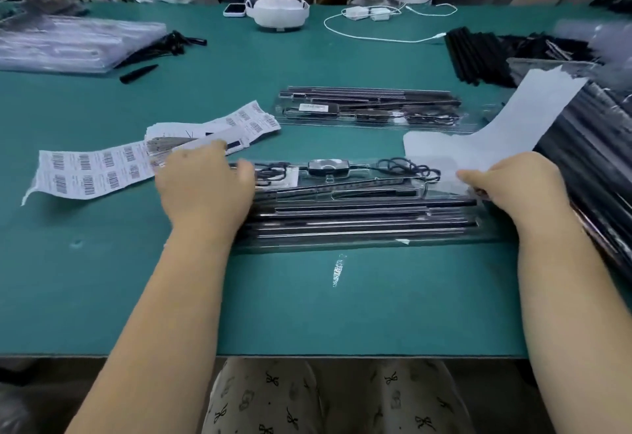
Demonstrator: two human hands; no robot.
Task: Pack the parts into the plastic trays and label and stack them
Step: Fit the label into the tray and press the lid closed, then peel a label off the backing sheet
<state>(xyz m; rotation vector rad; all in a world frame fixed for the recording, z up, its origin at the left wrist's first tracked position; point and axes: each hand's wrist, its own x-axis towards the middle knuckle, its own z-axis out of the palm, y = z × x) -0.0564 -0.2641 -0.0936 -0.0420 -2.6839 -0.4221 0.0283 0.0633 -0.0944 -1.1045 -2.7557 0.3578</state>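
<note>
Midway through the job, by the look of it: the near tray (359, 214) lay across the green table (307, 296) already loaded with long black bars, a small controller and coiled cable, so the packing of that one seemed done or close to it. The left hand (205, 187) gripped the tray's left end, fingers curled over its edge, while the right hand (513, 184) sat at the right end pinching the near edge of a white sheet (496, 132) that ran up and away to the far right; whether it also held the tray I could not tell. Beyond it, a second packed tray (369, 108) rested apart, with what looked like a label on it. Barcode label sheets (102, 170) sprawled just left of the left hand, plenty unused. Loose black bars (478, 57) were heaped at the far right and a pile of clear trays (68, 43) waited far left, so lots remained to pack, label and stack
</note>
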